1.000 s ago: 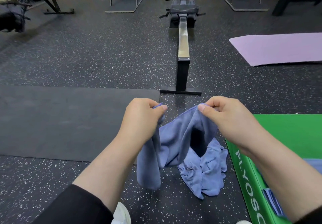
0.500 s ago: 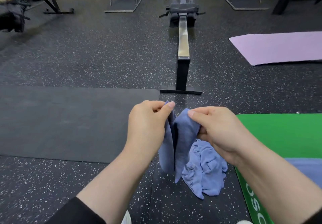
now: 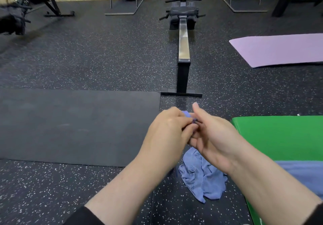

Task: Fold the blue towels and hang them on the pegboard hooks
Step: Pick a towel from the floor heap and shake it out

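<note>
Where two hands meet, one blue towel [image 3: 202, 177], left hand [image 3: 167, 130] gripping, right hand [image 3: 215, 137] straight-fingered against it.

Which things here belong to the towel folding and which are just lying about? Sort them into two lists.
Part of the job: blue towel held up by the left hand and right hand; second blue towel on the green box.

Lying about: rowing machine, black mat, purple mat.

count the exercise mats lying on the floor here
2: a dark grey mat on the left and a lilac mat at far right. The green plyo box at near right is no mat. More may lie outside the view.
</note>
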`<state>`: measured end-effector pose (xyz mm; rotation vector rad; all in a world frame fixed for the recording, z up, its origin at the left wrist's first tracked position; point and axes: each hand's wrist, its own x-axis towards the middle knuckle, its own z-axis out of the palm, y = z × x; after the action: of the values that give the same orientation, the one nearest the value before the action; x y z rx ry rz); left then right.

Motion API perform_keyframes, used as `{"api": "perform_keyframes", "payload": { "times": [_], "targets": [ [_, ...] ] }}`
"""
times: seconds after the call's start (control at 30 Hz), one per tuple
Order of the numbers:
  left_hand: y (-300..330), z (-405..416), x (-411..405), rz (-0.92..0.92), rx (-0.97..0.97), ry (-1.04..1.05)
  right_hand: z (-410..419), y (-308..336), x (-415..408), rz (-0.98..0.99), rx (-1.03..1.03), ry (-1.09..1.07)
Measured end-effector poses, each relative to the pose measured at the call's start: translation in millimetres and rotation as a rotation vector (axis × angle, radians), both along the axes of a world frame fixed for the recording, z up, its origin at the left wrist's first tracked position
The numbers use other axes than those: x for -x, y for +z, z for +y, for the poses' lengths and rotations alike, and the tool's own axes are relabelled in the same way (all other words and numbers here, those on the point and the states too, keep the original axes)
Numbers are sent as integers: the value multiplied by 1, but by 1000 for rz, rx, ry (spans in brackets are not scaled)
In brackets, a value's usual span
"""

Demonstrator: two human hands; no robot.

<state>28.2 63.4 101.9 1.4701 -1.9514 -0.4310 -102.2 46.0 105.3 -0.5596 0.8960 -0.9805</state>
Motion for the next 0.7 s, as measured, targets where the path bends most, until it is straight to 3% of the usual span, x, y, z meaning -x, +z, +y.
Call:
{"api": "perform_keyframes", "payload": {
  "times": [0.1, 0.27, 0.4, 0.5, 0.7],
  "targets": [
    [10, 3, -5, -13, -108, -69, -6, -2, 8, 141, 72, -15],
    [25, -7, -31, 137, -78, 119, -9, 7, 20, 819, 414, 119],
    [20, -11, -48, 76, -225, 127, -7, 22, 25, 1127, 676, 252],
    [18, -9, -49, 61, -255, 98, -4, 30, 26, 1232, 762, 333],
    [12, 0, -42, 75, -372, -108, 8, 44, 31, 1214, 859, 263]
  ]
}}
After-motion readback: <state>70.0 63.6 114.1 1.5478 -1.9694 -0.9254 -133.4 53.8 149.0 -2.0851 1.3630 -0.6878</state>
